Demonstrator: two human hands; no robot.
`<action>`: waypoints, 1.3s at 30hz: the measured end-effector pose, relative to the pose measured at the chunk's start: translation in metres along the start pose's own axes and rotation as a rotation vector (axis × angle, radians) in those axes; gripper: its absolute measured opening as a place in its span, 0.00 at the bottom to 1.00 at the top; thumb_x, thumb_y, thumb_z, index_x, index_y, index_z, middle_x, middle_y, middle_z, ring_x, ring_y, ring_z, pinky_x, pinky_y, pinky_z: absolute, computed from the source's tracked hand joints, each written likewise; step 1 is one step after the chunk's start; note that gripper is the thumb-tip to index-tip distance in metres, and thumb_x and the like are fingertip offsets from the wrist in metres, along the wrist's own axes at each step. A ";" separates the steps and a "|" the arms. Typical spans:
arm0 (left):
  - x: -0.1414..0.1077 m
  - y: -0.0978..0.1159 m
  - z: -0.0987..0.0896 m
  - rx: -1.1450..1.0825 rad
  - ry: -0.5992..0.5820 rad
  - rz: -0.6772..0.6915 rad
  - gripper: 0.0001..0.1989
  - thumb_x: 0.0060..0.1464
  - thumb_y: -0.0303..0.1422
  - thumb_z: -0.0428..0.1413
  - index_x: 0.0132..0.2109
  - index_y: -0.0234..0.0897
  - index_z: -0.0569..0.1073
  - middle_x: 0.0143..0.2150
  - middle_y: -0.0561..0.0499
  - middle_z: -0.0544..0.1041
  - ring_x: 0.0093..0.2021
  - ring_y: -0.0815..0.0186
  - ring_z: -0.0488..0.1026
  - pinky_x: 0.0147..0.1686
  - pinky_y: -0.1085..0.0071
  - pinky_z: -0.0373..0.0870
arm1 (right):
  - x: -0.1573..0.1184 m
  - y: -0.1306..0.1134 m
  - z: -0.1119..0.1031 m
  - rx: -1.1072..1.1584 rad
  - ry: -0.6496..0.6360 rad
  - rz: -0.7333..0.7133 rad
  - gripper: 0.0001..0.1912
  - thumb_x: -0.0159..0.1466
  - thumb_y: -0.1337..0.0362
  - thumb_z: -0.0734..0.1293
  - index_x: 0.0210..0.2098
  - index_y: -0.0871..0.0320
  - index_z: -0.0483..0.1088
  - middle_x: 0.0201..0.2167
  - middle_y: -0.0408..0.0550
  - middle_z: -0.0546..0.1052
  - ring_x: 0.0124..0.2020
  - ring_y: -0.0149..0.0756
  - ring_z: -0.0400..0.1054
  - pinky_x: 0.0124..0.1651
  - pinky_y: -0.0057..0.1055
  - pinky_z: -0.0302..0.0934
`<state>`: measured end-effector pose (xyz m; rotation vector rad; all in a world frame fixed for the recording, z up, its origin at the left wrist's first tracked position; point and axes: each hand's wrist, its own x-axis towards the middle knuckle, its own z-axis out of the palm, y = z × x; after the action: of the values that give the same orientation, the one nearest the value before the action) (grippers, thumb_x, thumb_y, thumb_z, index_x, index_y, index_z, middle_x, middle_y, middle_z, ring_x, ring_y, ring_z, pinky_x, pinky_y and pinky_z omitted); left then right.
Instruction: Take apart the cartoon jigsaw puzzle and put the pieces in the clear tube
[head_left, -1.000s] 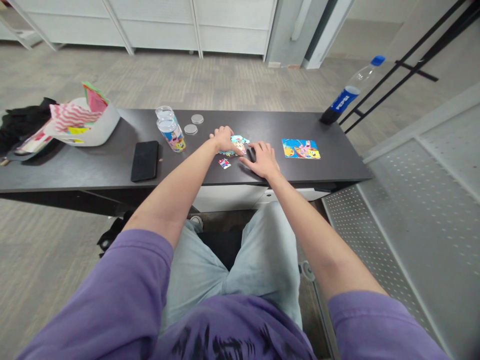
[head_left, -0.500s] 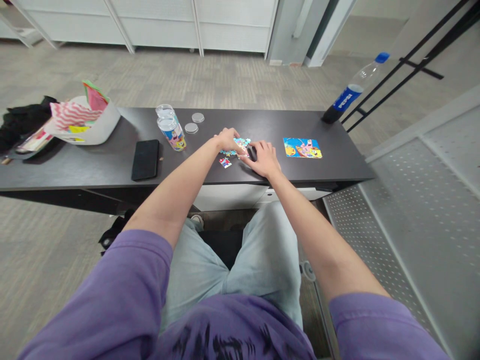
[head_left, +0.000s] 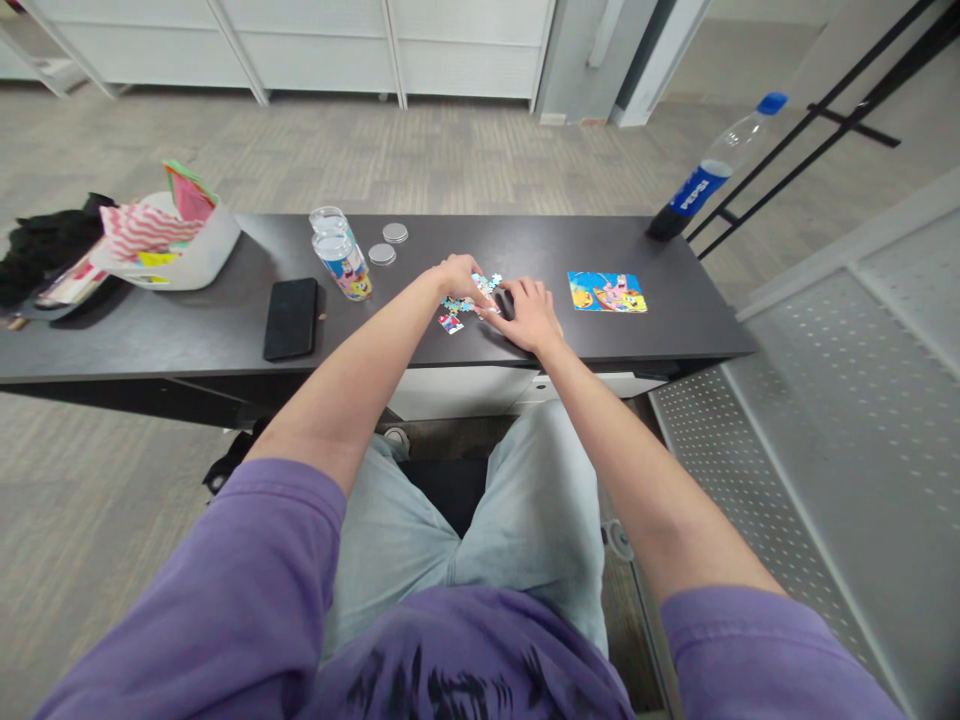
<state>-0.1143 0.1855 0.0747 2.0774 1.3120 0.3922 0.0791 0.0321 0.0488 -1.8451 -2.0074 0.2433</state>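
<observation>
Small colourful jigsaw pieces lie in a loose heap on the dark tabletop, partly covered by my hands. My left hand reaches over the heap from the left, palm down, its fingers apart and touching the pieces. On the heap's right side rests my right hand, thumb stretched left to the pieces and fingers spread away from it, with bare tabletop showing in the gap. Close to the near edge, a small red, white and blue piece sits at the front of the heap. A bright cartoon picture card lies flat to the right.
Two clear jars with cartoon labels stand left of my hands, beside two silver lids. A black tablet-like slab lies further left. At the left end is a white basket of packets; a Pepsi bottle stands at the back right.
Some pieces between my hands have shifted slightly, and the heap's outline looks different. Both hands stay almost in place. The view has tilted a little.
</observation>
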 end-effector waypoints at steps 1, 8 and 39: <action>-0.002 0.003 0.000 0.016 -0.013 -0.028 0.31 0.40 0.53 0.90 0.38 0.48 0.81 0.51 0.43 0.86 0.57 0.38 0.85 0.66 0.43 0.85 | 0.000 0.000 0.000 -0.002 0.001 0.001 0.37 0.84 0.33 0.74 0.78 0.53 0.80 0.79 0.69 0.82 0.79 0.78 0.73 0.84 0.72 0.68; -0.013 0.017 -0.003 0.021 -0.003 -0.079 0.31 0.39 0.31 0.88 0.37 0.49 0.74 0.46 0.49 0.86 0.59 0.41 0.86 0.66 0.49 0.85 | -0.001 -0.002 -0.002 -0.009 -0.015 0.012 0.39 0.84 0.34 0.74 0.80 0.55 0.80 0.80 0.70 0.81 0.81 0.78 0.72 0.87 0.71 0.66; -0.036 0.041 -0.016 -0.317 0.115 0.046 0.12 0.65 0.21 0.74 0.48 0.40 0.82 0.47 0.45 0.89 0.54 0.53 0.87 0.64 0.54 0.85 | 0.028 0.011 0.000 0.126 0.042 0.160 0.15 0.87 0.46 0.72 0.54 0.46 0.87 0.64 0.59 0.91 0.70 0.70 0.82 0.76 0.64 0.73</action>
<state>-0.1112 0.1478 0.1164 1.8429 1.1806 0.7015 0.0883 0.0612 0.0493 -1.9155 -1.7757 0.3650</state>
